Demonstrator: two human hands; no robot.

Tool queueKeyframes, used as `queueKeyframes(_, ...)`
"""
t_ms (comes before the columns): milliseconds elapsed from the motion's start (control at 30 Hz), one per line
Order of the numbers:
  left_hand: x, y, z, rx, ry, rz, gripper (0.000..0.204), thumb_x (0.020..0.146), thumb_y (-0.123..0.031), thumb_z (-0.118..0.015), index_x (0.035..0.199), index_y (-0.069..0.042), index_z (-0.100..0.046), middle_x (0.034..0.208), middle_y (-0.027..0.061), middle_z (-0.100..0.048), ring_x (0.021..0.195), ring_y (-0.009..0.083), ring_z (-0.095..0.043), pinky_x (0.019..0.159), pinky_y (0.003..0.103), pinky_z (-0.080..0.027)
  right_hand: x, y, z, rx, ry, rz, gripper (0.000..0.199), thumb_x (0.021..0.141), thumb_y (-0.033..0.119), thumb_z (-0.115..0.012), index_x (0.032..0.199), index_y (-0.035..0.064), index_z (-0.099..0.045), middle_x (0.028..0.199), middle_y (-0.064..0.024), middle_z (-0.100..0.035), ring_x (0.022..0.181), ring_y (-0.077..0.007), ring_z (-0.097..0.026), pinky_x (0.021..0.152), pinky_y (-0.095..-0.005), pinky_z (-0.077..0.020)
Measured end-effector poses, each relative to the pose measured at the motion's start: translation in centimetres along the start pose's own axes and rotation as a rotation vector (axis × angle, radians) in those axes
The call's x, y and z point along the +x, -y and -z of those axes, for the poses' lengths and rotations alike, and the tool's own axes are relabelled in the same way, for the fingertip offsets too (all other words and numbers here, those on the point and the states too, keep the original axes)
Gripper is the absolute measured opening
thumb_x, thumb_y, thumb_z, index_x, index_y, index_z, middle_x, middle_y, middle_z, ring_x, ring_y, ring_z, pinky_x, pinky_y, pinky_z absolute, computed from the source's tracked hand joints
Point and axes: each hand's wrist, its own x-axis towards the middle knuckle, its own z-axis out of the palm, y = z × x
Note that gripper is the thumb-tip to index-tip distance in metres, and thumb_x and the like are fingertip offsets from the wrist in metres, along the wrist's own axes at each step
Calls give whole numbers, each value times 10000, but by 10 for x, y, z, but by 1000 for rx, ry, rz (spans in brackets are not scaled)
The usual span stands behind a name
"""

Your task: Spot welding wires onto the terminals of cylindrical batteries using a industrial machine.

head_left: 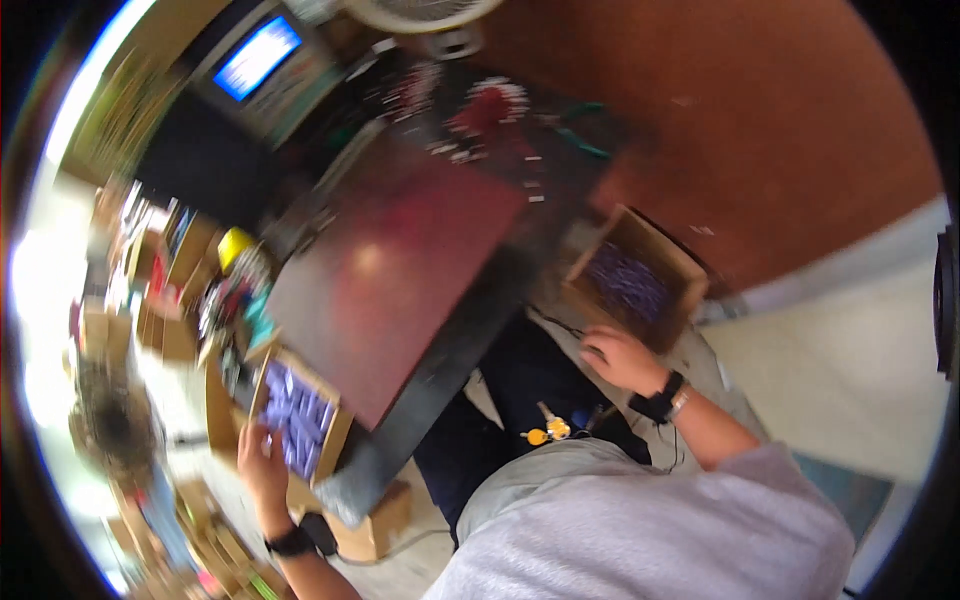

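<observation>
My left hand [262, 470] is at the outer side of a cardboard box [338, 440] filled with purple, elongated pieces [297, 415]. Its fingers are curled together against the box's edge, and blur hides what they hold, if anything. My right hand [625, 360] hovers by the near edge of a second cardboard box [690, 270], which holds many small purple pieces [630, 282]. Its fingers are loosely bent, with a gap to the thumb and nothing visible between them. A dark band circles each wrist.
Between the boxes stands a dark table with a reddish top [400, 270]. Red and white items [490, 110] and a green loop [585, 135] lie at its far end. A lit screen [258, 58] is at the back left. Stacked cartons [165, 325] and a fan [110, 425] stand left.
</observation>
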Motion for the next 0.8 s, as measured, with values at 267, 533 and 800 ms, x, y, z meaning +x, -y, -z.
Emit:
queueKeyframes(267, 43, -105, 30, -279, -69, -49, 186, 769, -80, -591, 899, 37, -527, 800, 96, -525, 696, 170, -498, 613, 261, -416, 54, 17, 103, 124, -387, 163, 120, 771, 120, -563, 836, 19, -571, 767, -121, -574, 710, -274, -566, 619, -329, -445)
queueKeyframes(533, 68, -177, 19, -172, -120, -246, 129, 639, 9, -580, 766, -1, -556, 715, 75, -488, 702, 220, -469, 657, 312, -395, 158, 10, 141, -65, -345, 280, 163, 783, 171, -542, 836, 20, -576, 828, -124, -576, 804, -289, -550, 690, -353, -440)
queueKeyframes(800, 83, -167, 10, -413, -77, -108, 168, 578, -2, -591, 725, -20, -512, 702, 63, -449, 720, 204, -444, 653, 307, -385, 232, 12, 165, -229, -237, 283, 128, 762, 142, -534, 844, 57, -584, 837, -108, -559, 867, -281, -527, 748, -373, -425)
